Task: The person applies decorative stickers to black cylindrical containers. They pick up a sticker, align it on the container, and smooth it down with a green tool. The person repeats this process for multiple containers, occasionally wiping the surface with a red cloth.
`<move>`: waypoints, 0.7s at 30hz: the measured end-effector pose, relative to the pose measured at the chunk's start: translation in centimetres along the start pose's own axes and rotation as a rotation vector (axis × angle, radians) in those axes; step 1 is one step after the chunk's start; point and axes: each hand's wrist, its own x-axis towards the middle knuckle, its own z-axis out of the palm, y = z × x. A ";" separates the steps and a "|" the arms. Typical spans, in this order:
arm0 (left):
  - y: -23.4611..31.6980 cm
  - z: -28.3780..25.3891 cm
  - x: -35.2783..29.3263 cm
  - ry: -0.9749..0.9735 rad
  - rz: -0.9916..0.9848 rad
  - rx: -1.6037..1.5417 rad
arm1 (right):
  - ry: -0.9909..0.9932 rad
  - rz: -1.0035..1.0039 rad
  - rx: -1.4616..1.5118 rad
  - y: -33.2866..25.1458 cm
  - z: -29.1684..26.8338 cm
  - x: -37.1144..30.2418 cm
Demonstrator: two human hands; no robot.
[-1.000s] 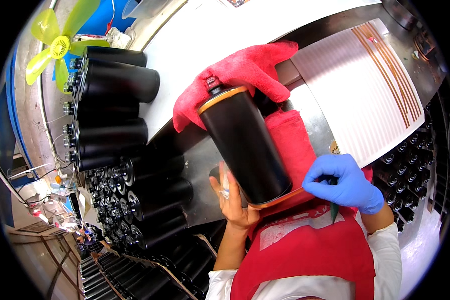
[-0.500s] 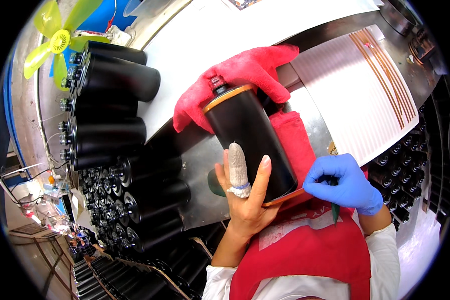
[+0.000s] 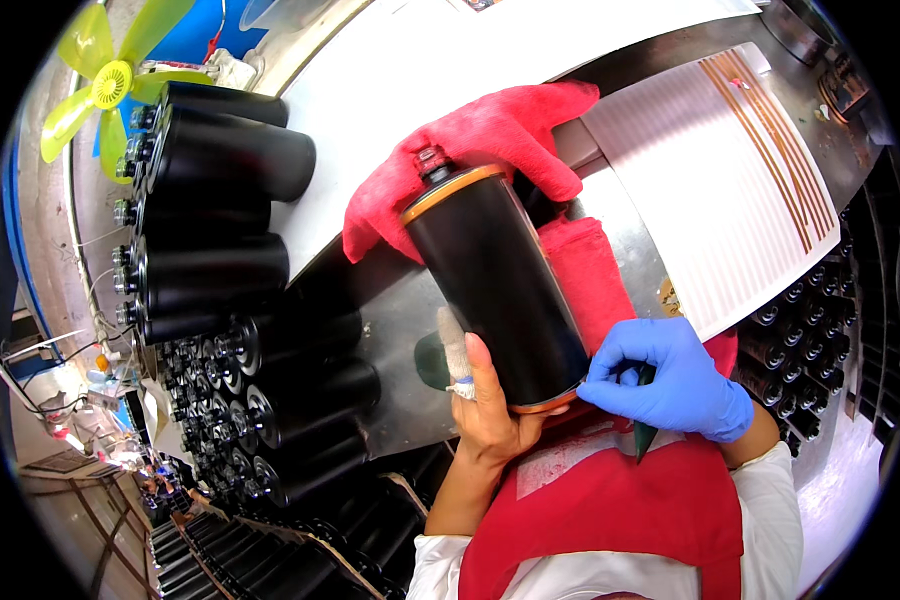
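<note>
We may scratch the black bottle [image 3: 495,285] if our left hand [image 3: 489,425], grip unclear, slips while our right hand [image 3: 670,385] clutches the green tool [image 3: 643,437] at its four o'clock.

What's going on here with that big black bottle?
A person is working at the base of a black bottle resting on red cloth. The left hand is against the base; the blue-gloved right hand pinches at its rim, also holding a dark green tool. An orange band shows there, and a gold band at the shoulder.
</note>
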 end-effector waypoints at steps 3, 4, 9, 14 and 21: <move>-0.4 0.0 -0.5 0.005 -0.028 -0.033 | 0.059 0.009 -0.008 0.5 -0.4 0.1; -1.2 0.1 -0.8 0.003 -0.016 -0.055 | 0.087 0.018 -0.002 0.7 -0.6 0.0; -1.0 -1.0 -1.3 -0.080 -0.212 -0.535 | 0.071 0.027 0.024 0.9 -0.6 -0.6; 1.0 -1.0 0.0 -0.037 -0.444 -1.231 | 0.076 0.065 0.094 0.9 0.0 -0.3; 3.0 -0.7 1.4 0.058 -0.574 -1.205 | 0.054 0.086 0.130 1.2 0.5 0.1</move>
